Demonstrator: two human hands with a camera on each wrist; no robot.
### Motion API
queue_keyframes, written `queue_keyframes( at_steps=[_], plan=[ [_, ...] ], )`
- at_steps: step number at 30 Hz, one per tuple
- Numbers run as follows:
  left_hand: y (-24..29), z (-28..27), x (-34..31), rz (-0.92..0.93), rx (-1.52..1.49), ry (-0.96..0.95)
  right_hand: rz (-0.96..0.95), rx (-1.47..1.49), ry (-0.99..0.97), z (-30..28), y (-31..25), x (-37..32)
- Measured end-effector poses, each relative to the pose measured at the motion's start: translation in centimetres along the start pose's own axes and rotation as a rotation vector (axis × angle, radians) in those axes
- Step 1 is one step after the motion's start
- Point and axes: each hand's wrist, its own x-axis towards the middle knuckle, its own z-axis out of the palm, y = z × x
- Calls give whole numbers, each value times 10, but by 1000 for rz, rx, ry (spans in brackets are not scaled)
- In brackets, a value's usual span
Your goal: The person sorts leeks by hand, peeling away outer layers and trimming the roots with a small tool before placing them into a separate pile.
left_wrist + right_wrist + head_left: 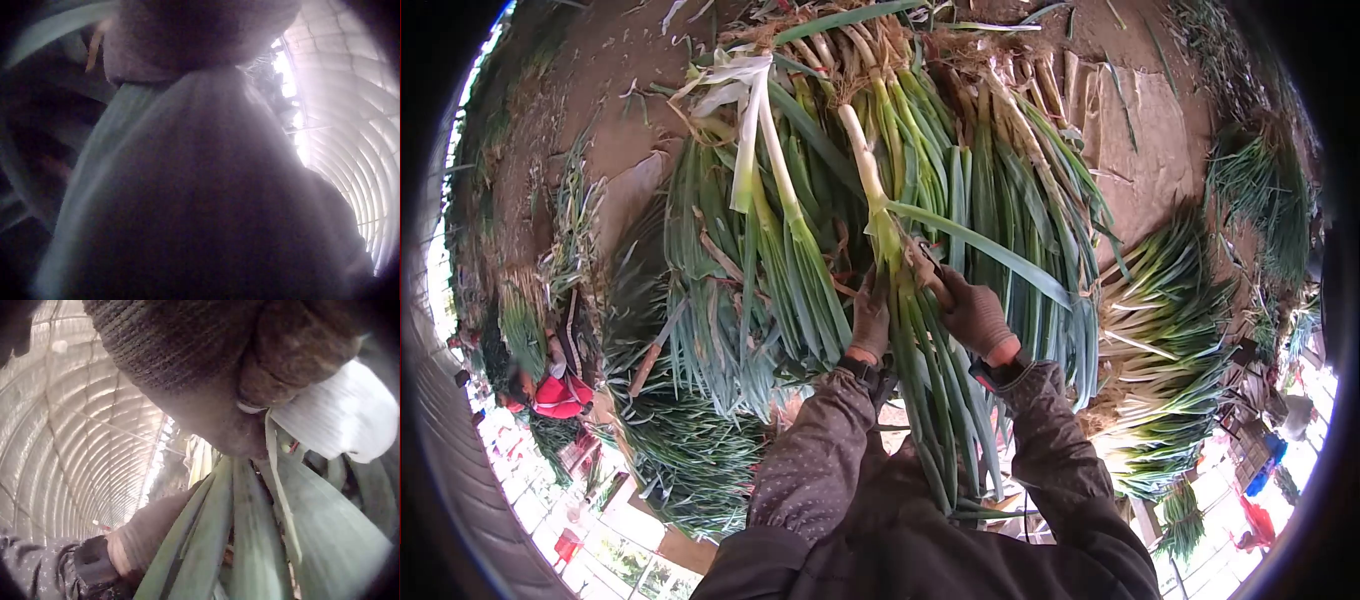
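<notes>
Both gloved hands work on a long green onion [887, 245], whose white root end points away and whose leaves hang down toward the body. My left hand [870, 325] grips it from the left, just below the pale stalk. On the other side my right hand [975, 315] has its fingers curled at the stalk, by a brownish strip of outer leaf [925, 270]. In the right wrist view the green leaves [250, 531] run out below the curled fingers, beside a white sheath piece [344, 412]. Dark cloth-like blur and leaf fill the left wrist view.
Beneath the hands lies a thick pile of green onions [1000, 220], roots at the far side. More bunches lie at right [1165, 340] and lower left [690, 460]. A flattened cardboard sheet [1135, 150] covers soil at the upper right. A red item [562, 396] sits at left.
</notes>
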Motion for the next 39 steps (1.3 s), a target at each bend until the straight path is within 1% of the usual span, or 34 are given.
queue_keyframes(
  at_steps=[1, 3, 5, 6, 8, 9, 11, 14, 15, 16, 19, 21, 22, 23, 24, 26, 27, 29, 30, 31, 32, 33, 34, 36, 38, 39],
  plan=[
    [2, 0, 1, -17, -23, 13, -7, -16, 0, 2, 0, 7],
    [3, -3, 2, 109, 127, 0, -12, -15, 5, 3, -1, 21],
    [2, -9, 4, 171, 194, -32, -21, -23, 4, 3, -3, 35],
    [1, -14, 4, 168, 186, -57, -25, -31, -2, 2, -5, 41],
    [-2, -23, 5, 337, 500, -90, -49, -44, -3, 3, -9, 54],
    [-5, -27, 6, 506, 823, -97, -67, -49, 3, 5, -10, 63],
    [-11, -35, 8, 612, 1097, -124, -77, -57, 8, 9, -12, 80],
    [-5, -38, 9, 483, 991, -166, -67, -43, 12, 16, -17, 104],
    [-3, -38, 7, 470, 988, -167, -44, -37, -6, 17, -22, 112],
    [0, -38, 6, 458, 986, -168, -65, -34, 3, 17, -27, 119],
    [-20, -51, 12, 803, 1274, -156, -141, -22, 54, 22, -35, 143],
    [-21, -47, 15, 716, 1131, -171, -112, -6, 59, 29, -35, 165],
    [-18, -45, 15, 612, 1027, -184, -98, 1, 62, 28, -40, 175],
    [-14, -43, 15, 513, 921, -186, -39, 17, 59, 29, -45, 185],
    [-14, -43, 15, 353, 781, -193, -50, 15, 48, 29, -46, 192],
    [-13, -43, 13, 212, 685, -188, -68, 9, 25, 29, -47, 197],
    [-16, -48, 14, 232, 733, -175, -75, 43, -7, 23, -48, 189],
    [-9, -50, 11, 226, 881, -161, -96, 137, 38, 20, -39, 158],
    [3, -46, 8, 200, 982, -161, -108, 183, 61, 17, -33, 138],
    [10, -43, 7, 173, 1082, -162, -74, 203, 34, 15, -25, 114],
    [-4, -50, 15, 62, 906, -149, -40, 222, 7, 14, -17, 88],
    [-39, -65, 31, -47, 729, -136, 1, 253, -17, 14, -12, 60],
    [-61, -73, 41, -41, 715, -175, 43, 284, -39, 14, -9, 33],
    [-105, -91, 61, -30, 683, -252, 69, 436, 6, 22, -6, -13],
    [-103, -94, 63, 83, 1188, -352, 257, 506, -69, 31, -7, -41],
    [-114, -96, 65, 118, 1119, -335, 310, 571, -65, 40, -6, -47]
  ],
)
